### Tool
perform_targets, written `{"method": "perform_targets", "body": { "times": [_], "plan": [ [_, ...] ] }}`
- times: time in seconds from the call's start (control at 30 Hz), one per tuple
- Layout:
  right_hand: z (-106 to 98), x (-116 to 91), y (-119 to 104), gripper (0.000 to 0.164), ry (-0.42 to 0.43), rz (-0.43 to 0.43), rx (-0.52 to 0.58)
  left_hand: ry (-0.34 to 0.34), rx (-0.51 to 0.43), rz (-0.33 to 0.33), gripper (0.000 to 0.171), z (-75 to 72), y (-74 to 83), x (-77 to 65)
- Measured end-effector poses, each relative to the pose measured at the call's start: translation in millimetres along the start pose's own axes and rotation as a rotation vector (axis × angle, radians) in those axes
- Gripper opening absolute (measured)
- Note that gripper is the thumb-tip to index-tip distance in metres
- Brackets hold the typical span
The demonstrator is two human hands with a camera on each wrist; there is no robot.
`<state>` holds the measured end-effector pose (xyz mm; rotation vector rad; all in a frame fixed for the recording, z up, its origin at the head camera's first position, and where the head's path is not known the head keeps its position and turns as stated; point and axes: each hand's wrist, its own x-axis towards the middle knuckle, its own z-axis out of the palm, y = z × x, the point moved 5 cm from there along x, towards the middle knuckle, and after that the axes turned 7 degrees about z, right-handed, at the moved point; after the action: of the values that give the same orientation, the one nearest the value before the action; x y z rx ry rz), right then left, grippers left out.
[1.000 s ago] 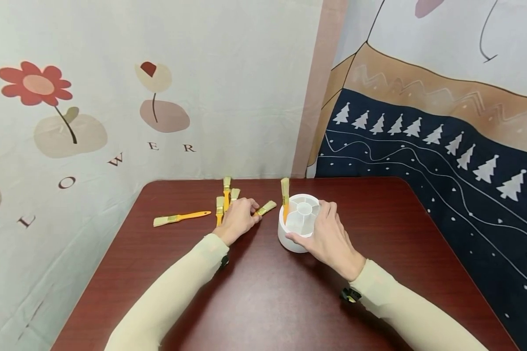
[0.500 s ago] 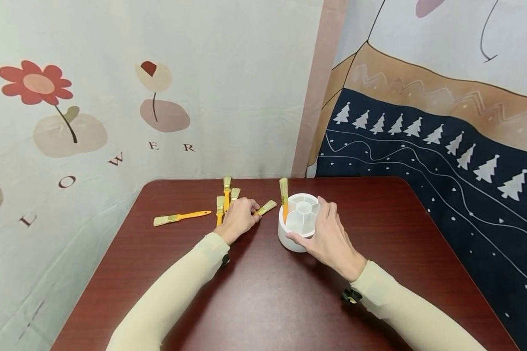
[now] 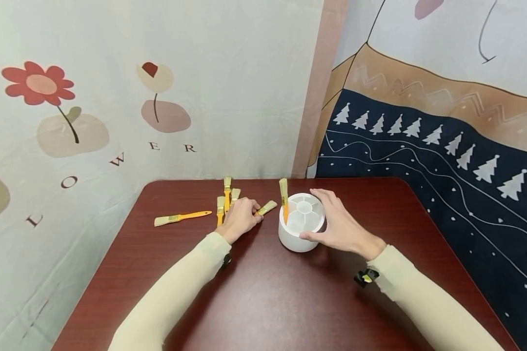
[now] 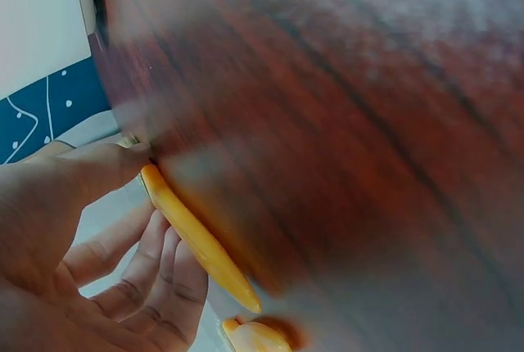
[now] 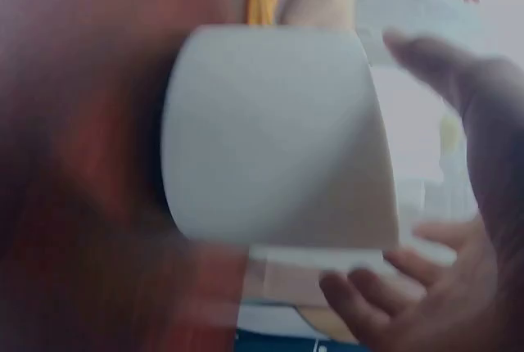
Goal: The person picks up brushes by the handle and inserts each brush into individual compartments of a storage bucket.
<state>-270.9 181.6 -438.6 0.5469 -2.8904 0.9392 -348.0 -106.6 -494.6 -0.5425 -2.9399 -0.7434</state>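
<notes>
In the head view my left hand [image 3: 240, 219] pinches a flat paintbrush [image 3: 267, 208], its pale bristles pointing right and away. The left wrist view shows the brush's yellow handle [image 4: 201, 241] beneath the thumb and fingers. A white round desk organizer [image 3: 297, 243], divided into compartments, stands right of it. Another paintbrush [image 3: 283, 196] is upright in its left side, bristles up. Around the organizer's right side my right hand [image 3: 347, 230] is spread, thumb and fingers apart; in the right wrist view a gap shows between the fingers and the white wall [image 5: 278, 139].
Several more paintbrushes [image 3: 227, 190] lie bunched behind and beside the left hand. A single paintbrush [image 3: 182, 217] lies apart at the left. The dark red table [image 3: 263, 302] ends at a printed curtain [image 3: 246, 122] along the back.
My right hand has loosened from the organizer and drawn to the right, its fingers spreading. The left hand stays almost still with its paintbrush.
</notes>
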Motion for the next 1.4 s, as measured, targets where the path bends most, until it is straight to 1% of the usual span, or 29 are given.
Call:
{"method": "perform_targets", "body": {
  "times": [0.2, 0.3, 0.4, 0.6, 0.8, 0.97, 1.13, 1.4],
  "plan": [
    [-8, 11, 12, 0.12, -0.132, -0.051, 0.063, -0.006, 0.025, -0.005, 0.027, 0.6, 2.0, 0.7],
    [-10, 14, 14, 0.119, -0.171, -0.057, 0.09, -0.005, 0.025, -0.014, 0.025, 1.6, 1.7, 1.7],
    [-10, 16, 15, 0.118, -0.192, -0.066, 0.101, 0.002, 0.019, -0.012, 0.023, 2.2, 1.5, 2.9],
    [-8, 19, 17, 0.115, -0.201, -0.087, 0.104, 0.005, 0.021, -0.004, 0.022, 1.5, 2.1, 2.7],
    [-7, 18, 20, 0.115, -0.2, -0.071, 0.111, 0.019, 0.007, -0.013, 0.02, -0.5, 1.6, 0.8],
    [-6, 17, 20, 0.115, -0.189, -0.062, 0.109, 0.023, -0.002, -0.028, 0.024, -0.9, 1.1, -0.3],
    [-5, 16, 21, 0.116, -0.169, -0.058, 0.097, 0.057, -0.015, -0.016, 0.027, -4.4, 2.2, -1.8],
    [-4, 16, 19, 0.12, -0.148, -0.045, 0.068, 0.115, -0.065, 0.011, 0.03, -14.9, 6.0, -4.4]
  ]
}}
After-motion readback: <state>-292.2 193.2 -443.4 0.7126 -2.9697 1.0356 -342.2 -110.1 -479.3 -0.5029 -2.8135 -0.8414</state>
